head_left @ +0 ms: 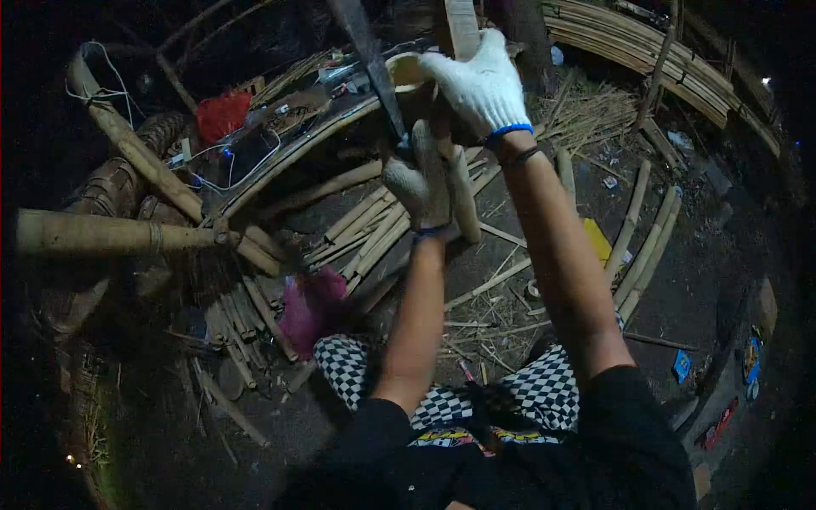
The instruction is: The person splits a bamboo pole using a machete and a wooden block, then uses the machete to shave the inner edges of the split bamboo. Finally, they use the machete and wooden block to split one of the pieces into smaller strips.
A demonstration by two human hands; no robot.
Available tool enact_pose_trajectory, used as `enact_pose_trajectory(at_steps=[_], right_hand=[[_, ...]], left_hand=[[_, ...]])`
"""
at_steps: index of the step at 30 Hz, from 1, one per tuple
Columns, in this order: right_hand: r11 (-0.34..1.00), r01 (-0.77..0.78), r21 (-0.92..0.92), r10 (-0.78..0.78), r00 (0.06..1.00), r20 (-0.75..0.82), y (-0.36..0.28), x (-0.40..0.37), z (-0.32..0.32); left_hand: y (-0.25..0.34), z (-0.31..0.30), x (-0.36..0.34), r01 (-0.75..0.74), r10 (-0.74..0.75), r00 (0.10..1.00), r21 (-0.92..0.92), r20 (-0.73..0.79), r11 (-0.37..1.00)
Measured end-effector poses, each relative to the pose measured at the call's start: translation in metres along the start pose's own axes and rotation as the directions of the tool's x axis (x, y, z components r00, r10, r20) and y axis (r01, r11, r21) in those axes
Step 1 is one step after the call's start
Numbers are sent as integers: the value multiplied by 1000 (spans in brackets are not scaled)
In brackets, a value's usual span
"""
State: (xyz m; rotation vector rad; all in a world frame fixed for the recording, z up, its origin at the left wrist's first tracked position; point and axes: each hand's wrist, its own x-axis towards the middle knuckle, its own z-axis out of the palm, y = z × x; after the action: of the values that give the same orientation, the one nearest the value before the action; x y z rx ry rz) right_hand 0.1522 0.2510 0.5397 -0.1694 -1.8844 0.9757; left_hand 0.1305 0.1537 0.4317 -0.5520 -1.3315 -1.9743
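Black shirt (pixel 527 467) fills the bottom of the view, with checkered trousers (pixel 544 387) just beyond it and both forearms (pixel 416 314) reaching away from the body. The gloved left hand (pixel 414 183) is curled tight at the lower end of a long blade (pixel 374 68) (the fingers hide its handle), which slants up to the top edge. Higher and to the right, the gloved right hand (pixel 480 89) clasps upright bamboo (pixel 462 30) beside the blade; a hollow end (pixel 404 70) shows between blade and glove. Whether the left fingers also touch the bamboo, I cannot tell. Beneath the hands, cut strips (pixel 365 225) lie in a loose pile, with a pink bag (pixel 308 310) by the left knee and a yellow wrapper (pixel 597 242) near short poles (pixel 650 246) on the right. Farther off are a red bag (pixel 223 116), left, and stacked slats (pixel 646 64), right.
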Motion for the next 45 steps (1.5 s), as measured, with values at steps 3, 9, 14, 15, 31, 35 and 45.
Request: enact_pose_trajectory(at_steps=[3,9,14,15,31,35,45], right_hand=[[980,-5,201,4,1000,6,4,-1,-3],[976,-38,213,45,999,-29,6,-4,-2],[961,-70,267,60,997,45,-2,-9,2],[957,-66,283,48,996,69,-5,-11,0],[962,-75,263,50,994,100,-3,-10,26],[935,-74,346,30,991,131,-17,-22,15],[936,-75,345,30,990,135,-24,-29,0]], left_hand=[[5,-13,6,8,-36,993,231,116,973],[83,-45,20,398,-436,825,179,359,900],[137,-70,36,546,-523,703,106,482,831],[146,-71,39,535,-552,698,181,457,826],[250,-102,110,92,-302,845,436,441,895],[188,-119,65,172,-291,854,294,430,940],[125,-128,12,340,-419,784,248,458,907]])
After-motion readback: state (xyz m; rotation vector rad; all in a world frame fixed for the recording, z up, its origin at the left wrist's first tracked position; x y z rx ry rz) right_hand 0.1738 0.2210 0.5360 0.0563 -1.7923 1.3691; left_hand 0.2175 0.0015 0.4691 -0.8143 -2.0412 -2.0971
